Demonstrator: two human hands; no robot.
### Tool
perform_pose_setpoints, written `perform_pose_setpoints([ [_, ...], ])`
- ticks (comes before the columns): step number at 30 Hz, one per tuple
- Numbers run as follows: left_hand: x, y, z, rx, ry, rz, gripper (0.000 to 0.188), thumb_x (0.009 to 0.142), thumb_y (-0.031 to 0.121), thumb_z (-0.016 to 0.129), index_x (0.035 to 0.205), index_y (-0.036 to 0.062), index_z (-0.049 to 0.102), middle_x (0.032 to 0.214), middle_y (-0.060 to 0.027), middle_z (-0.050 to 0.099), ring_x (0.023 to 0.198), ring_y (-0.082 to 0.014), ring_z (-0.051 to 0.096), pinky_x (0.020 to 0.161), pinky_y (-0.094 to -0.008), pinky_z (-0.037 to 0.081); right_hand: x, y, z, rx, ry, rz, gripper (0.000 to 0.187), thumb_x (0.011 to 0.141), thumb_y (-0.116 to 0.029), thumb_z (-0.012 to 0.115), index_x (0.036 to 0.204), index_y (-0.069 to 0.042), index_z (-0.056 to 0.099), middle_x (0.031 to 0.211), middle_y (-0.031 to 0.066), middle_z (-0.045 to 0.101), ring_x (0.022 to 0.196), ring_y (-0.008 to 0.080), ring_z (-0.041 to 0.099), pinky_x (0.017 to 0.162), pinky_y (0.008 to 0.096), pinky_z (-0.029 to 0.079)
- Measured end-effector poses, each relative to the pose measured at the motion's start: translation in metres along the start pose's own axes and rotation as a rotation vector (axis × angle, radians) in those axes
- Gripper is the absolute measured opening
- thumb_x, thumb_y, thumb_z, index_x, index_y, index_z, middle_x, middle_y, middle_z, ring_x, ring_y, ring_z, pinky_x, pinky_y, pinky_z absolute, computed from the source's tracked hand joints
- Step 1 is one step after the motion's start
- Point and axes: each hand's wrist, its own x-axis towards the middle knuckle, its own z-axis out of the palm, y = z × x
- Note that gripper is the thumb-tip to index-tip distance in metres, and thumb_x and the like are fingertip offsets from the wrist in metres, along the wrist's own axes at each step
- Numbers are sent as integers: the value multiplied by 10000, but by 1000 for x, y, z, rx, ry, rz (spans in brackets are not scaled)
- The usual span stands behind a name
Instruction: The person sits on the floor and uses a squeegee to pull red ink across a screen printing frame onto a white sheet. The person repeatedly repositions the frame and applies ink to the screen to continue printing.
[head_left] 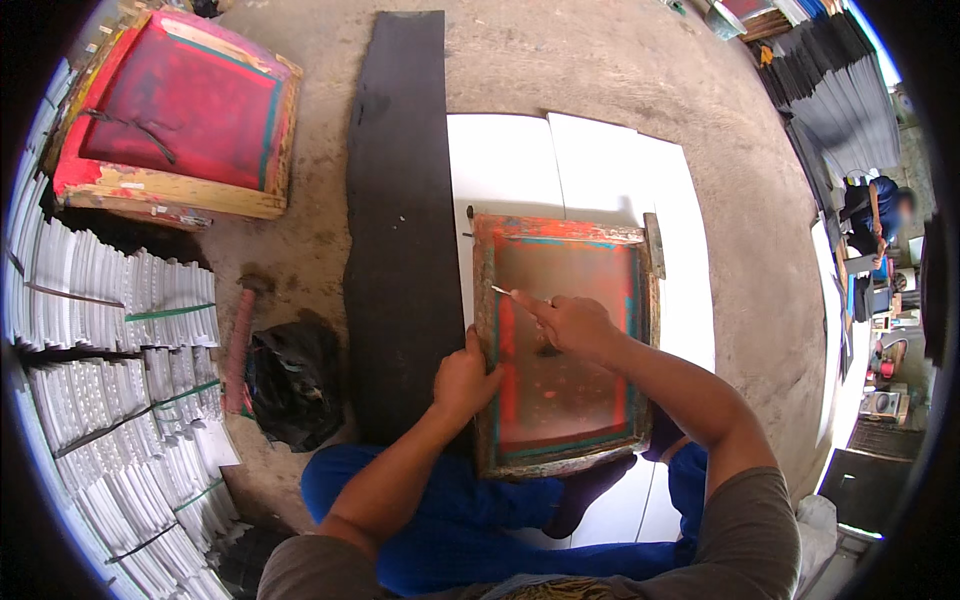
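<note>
A wooden screen printing frame (565,380) with a reddish border and a translucent mesh lies in front of me, its near end by my crossed legs. My left hand (465,380) is closed on the frame's left rail, thumb toward the mesh. Over the upper part of the mesh, my right hand (575,325) grips a slim pale stick-like tool (502,290). Its light tip points to the left rail; I cannot tell whether it touches the frame, and the rest is hidden in my fingers. White boards (505,160) lie under the frame.
A long black sheet (400,200) lies left of the boards. Beyond it are a red-stained screen frame (190,110), a hammer (240,340), a black plastic bag (295,385) and bundled white stacks (130,300). Another person (875,210) works at far right, near dark stacked sheets (830,95).
</note>
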Motion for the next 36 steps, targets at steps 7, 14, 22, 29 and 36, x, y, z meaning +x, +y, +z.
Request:
perform_pose_setpoints([
  [7, -2, 1, 1, 9, 13, 20, 917, 798, 314, 750, 1453, -164, 321, 812, -278, 697, 758, -433, 713, 708, -502, 586, 8, 18, 17, 741, -168, 152, 481, 1032, -309, 552, 1505, -299, 463, 1014, 185, 696, 849, 421, 671, 815, 440, 550],
  [14, 0, -4, 1, -32, 21, 36, 906, 793, 313, 753, 1442, -167, 341, 812, -276, 698, 750, -429, 713, 702, -497, 584, -1, -9, -13, 103, -196, 137, 446, 1062, -299, 495, 1507, -268, 474, 1111, 207, 707, 1006, 270, 684, 900, 413, 524],
  [22, 1, -4, 6, -8, 49, 44, 899, 788, 314, 754, 1431, -168, 351, 809, -282, 695, 745, -425, 713, 701, -495, 584, 6, 12, 12, 1002, -261, 318, 450, 1067, -372, 480, 1514, -320, 461, 837, 129, 676, 718, 236, 679, 631, 468, 531],
  [29, 1, -5, 2, -36, 27, 49, 903, 792, 315, 751, 1442, -160, 342, 824, -299, 692, 778, -435, 713, 721, -507, 582, 0, 11, 7, 65, 55, -10, 469, 1065, -402, 493, 1523, -315, 444, 707, 22, 562, 622, 129, 582, 567, 366, 500],
  [36, 0, -2, 1, -2, 38, 64, 909, 799, 326, 739, 1454, -155, 331, 836, -288, 699, 780, -439, 711, 726, -504, 583, 11, 27, 21, 1082, -282, 277, 506, 1054, -350, 540, 1527, -202, 438, 672, -13, 500, 576, 119, 532, 554, 334, 496],
])
